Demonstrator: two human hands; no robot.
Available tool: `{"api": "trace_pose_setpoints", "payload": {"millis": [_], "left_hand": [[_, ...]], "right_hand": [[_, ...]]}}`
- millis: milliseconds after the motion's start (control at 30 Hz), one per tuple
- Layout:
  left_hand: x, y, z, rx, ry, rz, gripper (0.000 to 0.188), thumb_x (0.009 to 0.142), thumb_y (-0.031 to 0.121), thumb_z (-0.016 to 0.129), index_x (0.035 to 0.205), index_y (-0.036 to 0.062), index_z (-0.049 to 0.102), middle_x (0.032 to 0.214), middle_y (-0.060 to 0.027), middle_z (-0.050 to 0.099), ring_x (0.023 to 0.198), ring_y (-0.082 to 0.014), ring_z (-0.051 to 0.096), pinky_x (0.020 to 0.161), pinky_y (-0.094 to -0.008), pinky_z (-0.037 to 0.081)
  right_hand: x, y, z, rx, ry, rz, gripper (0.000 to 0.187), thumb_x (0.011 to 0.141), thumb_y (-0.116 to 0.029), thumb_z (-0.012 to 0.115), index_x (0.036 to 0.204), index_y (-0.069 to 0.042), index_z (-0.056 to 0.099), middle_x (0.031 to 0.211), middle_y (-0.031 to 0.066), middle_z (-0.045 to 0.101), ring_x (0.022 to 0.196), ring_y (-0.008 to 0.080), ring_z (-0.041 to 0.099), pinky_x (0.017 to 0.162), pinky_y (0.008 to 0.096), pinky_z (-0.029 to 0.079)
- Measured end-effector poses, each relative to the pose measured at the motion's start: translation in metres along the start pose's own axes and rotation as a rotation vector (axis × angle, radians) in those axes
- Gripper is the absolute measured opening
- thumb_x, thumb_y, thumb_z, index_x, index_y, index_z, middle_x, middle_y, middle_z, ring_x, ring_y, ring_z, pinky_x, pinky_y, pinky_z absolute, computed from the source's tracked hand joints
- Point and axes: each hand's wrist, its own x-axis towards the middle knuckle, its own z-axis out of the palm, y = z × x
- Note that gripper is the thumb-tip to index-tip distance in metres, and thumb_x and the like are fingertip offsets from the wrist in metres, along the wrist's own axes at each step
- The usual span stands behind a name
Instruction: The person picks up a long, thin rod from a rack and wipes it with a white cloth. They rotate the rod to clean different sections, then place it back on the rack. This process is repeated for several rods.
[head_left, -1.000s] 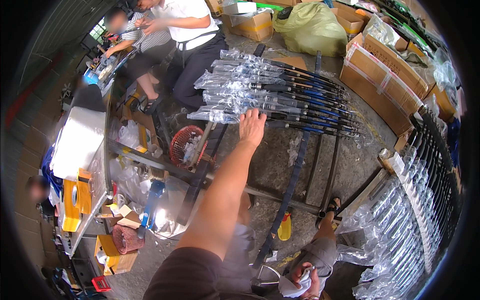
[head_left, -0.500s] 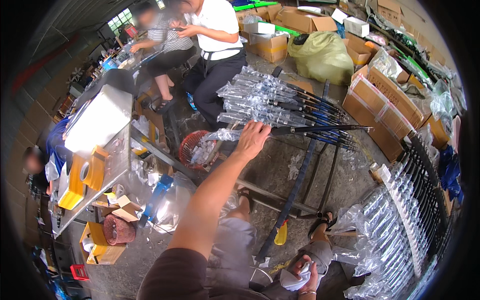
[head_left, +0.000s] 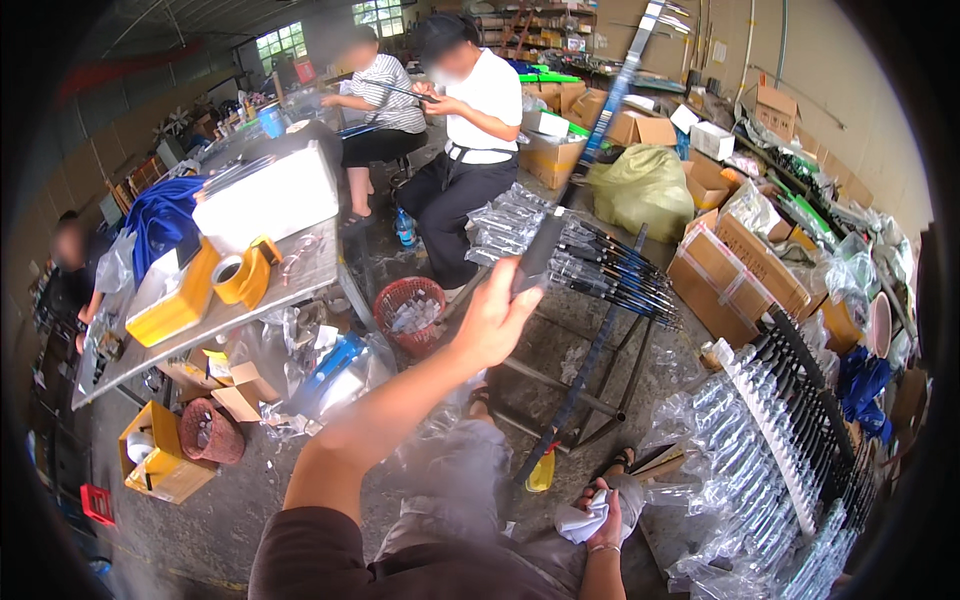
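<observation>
My left hand [head_left: 497, 312] is closed round the dark grip of a fishing rod [head_left: 603, 125], which slants up and away with its blue-and-black blank at the top of the view. Low on the right, by my knee, my right hand [head_left: 604, 520] has its fingers curled round a crumpled white cloth [head_left: 580, 520]. Beyond my left hand, a pile of fishing rods [head_left: 610, 262] lies on a metal frame [head_left: 590, 400], many handles wrapped in clear plastic. To my right is a dense row of more plastic-wrapped rods [head_left: 735, 480].
Two people sit ahead, one holding a thin rod [head_left: 400, 92]. A table [head_left: 310, 262] on the left bears a white box and tape rolls [head_left: 229, 275]. A red basket [head_left: 408, 340] stands beside the frame. Cardboard boxes [head_left: 740, 270] and a yellow-green sack [head_left: 642, 195] fill the right.
My left hand has lifted a rod off the pile and swung it up to a steep slant; its plastic sleeve no longer shows. The view has tipped up. My right hand still holds the cloth.
</observation>
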Motion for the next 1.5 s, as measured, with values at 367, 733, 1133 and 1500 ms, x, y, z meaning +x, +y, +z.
{"api": "trace_pose_setpoints", "payload": {"millis": [367,733,1133,1500], "left_hand": [[-0.098,0.054,-0.062,-0.799,-0.047,-0.559,0.055,0.091,0.062,0.041,0.098,0.0082,0.047,0.065,-0.0003,0.046,0.043,-0.0079,0.039,0.039,-0.0233,0.033],[-0.164,0.048,-0.084,-0.811,0.01,-0.563,0.035,0.098,0.04,0.049,0.099,0.0052,0.049,0.064,-0.0027,0.047,0.044,-0.009,0.041,0.04,-0.0245,0.036],[-0.187,0.019,-0.069,-0.675,0.015,-0.549,0.032,0.103,0.031,0.037,0.11,0.0016,0.048,0.068,-0.0054,0.049,0.052,-0.0115,0.047,0.048,-0.0272,0.043],[-0.23,0.003,-0.054,-0.271,-0.004,-0.488,0.049,0.103,0.041,0.024,0.12,0.0004,0.046,0.066,-0.0066,0.05,0.048,-0.0108,0.043,0.045,-0.0279,0.041]], "right_hand": [[0.016,-0.004,-0.017,-0.1,-0.003,-0.008,0.036,0.095,-0.042,0.051,0.112,-0.011,0.061,0.091,0.0109,0.062,0.079,0.0233,0.06,0.071,0.035,0.052],[0.0,0.003,0.004,-0.099,0.046,0.055,0.034,0.096,-0.04,0.052,0.116,-0.013,0.057,0.091,0.0095,0.062,0.081,0.0232,0.06,0.073,0.0371,0.051],[0.007,0.009,0.003,-0.22,0.098,0.072,0.033,0.096,-0.039,0.05,0.113,-0.011,0.058,0.088,0.0113,0.062,0.08,0.0254,0.06,0.074,0.038,0.051],[0.008,0.007,-0.001,-0.221,0.131,0.071,0.036,0.098,-0.042,0.045,0.112,-0.011,0.059,0.092,0.0114,0.062,0.083,0.0247,0.06,0.074,0.0378,0.052]]}}
